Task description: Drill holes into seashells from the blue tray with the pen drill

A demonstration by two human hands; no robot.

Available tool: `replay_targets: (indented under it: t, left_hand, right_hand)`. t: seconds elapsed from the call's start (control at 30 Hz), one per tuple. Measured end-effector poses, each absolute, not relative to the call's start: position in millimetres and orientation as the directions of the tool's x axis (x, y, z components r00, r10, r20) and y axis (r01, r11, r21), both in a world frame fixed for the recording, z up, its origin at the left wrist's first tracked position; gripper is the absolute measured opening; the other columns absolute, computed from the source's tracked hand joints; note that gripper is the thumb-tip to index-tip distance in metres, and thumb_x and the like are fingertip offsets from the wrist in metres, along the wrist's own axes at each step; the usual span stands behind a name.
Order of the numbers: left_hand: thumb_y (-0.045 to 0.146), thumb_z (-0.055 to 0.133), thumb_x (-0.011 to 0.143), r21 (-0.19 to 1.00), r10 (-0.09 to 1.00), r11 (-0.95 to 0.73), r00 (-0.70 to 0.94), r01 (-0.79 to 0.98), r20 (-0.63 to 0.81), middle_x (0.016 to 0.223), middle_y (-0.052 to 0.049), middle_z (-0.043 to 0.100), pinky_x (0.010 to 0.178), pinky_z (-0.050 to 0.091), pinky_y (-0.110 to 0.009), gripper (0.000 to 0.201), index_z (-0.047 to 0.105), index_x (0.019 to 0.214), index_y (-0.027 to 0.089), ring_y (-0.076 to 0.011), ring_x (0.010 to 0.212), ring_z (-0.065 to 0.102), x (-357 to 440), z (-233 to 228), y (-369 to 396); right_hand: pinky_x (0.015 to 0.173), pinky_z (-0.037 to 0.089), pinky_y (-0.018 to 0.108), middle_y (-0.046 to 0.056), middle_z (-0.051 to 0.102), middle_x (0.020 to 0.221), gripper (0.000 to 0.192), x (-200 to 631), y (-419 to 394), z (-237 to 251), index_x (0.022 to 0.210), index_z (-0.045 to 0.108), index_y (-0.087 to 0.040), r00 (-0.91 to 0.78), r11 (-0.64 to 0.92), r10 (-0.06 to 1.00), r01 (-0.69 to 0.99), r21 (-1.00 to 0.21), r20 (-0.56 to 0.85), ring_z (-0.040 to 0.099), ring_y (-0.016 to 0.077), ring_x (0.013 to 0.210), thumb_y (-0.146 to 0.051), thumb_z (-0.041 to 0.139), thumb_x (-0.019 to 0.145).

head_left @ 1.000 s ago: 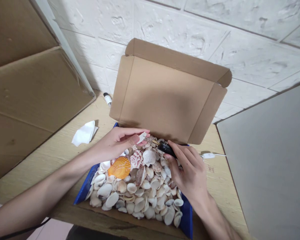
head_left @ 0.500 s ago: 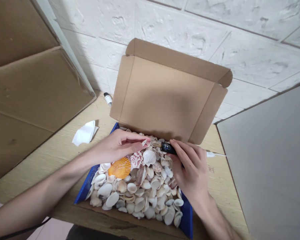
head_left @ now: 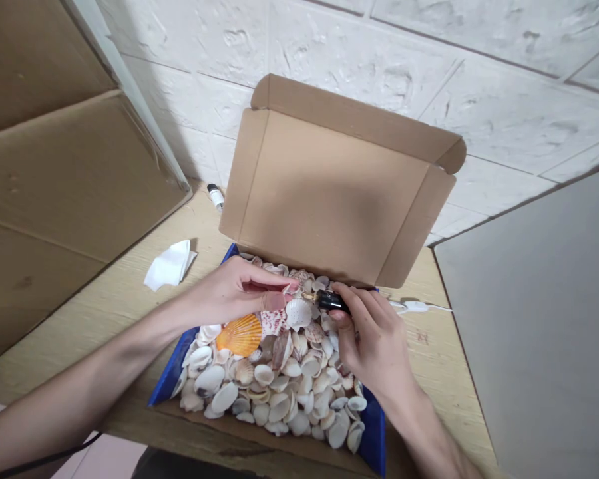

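Left hand [head_left: 229, 293]: fingers pinched on a small shell [head_left: 290, 290] above the shell-filled box [head_left: 167, 379]. Right hand [head_left: 374, 342]: fingers closed around a black tool [head_left: 329, 301], tip at that shell.

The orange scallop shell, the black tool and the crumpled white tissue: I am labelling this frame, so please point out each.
orange scallop shell [head_left: 239, 334], head view, middle of its ribbed face.
black tool [head_left: 331, 302], head view, its dark barrel ahead of the right hand's fingers.
crumpled white tissue [head_left: 170, 266], head view, its centre fold.
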State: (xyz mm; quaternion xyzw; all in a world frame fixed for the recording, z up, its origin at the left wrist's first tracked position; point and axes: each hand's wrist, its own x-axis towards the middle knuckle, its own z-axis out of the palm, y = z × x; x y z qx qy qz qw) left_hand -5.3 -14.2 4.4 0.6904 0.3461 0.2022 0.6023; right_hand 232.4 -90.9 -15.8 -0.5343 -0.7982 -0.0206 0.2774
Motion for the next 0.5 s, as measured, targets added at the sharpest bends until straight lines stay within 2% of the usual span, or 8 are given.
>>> replay_targets:
  t: [0.17,0.33,0.5]
  left_hand:
    - [0.03,0.063,0.089,0.957,0.727,-0.085,0.674,0.276,-0.129,0.114,-0.011,0.072,0.079,0.051,-0.023,0.037,0.066,0.121,0.012,-0.0198,0.095,0.068,-5.7,3.8,-14.6]
    - [0.032,0.064,0.088,0.953,0.713,-0.104,0.69,0.283,-0.127,0.118,-0.01,0.07,0.082,0.053,-0.027,0.036,0.067,0.12,0.014,-0.0229,0.101,0.067,-6.1,1.8,-14.2]
    - [0.032,0.063,0.089,0.954,0.7,-0.121,0.705,0.273,-0.112,0.115,-0.01,0.072,0.082,0.053,-0.027,0.035,0.067,0.119,0.014,-0.022,0.099,0.068,-5.0,2.7,-13.9]
  right_hand:
    - [0.073,0.048,0.035,0.01,0.068,0.098,0.031,232.5,-91.9,-16.1,0.119,0.06,-0.013,-0.287,0.447,0.822,0.86,-0.245,0.493,0.06,0.0219,0.085,-0.017,0.049,0.09]
    - [0.077,0.045,0.037,0.008,0.068,0.101,0.045,232.9,-93.7,-13.7,0.127,0.057,-0.021,-0.274,0.46,0.75,0.87,-0.176,0.603,0.06,0.0222,0.089,-0.009,0.052,0.084]
    - [0.081,0.043,0.037,0.005,0.069,0.103,0.054,233.1,-95.2,-10.1,0.132,0.051,-0.029,-0.273,0.464,0.704,0.875,-0.135,0.656,0.059,0.0211,0.094,-0.004,0.05,0.084]
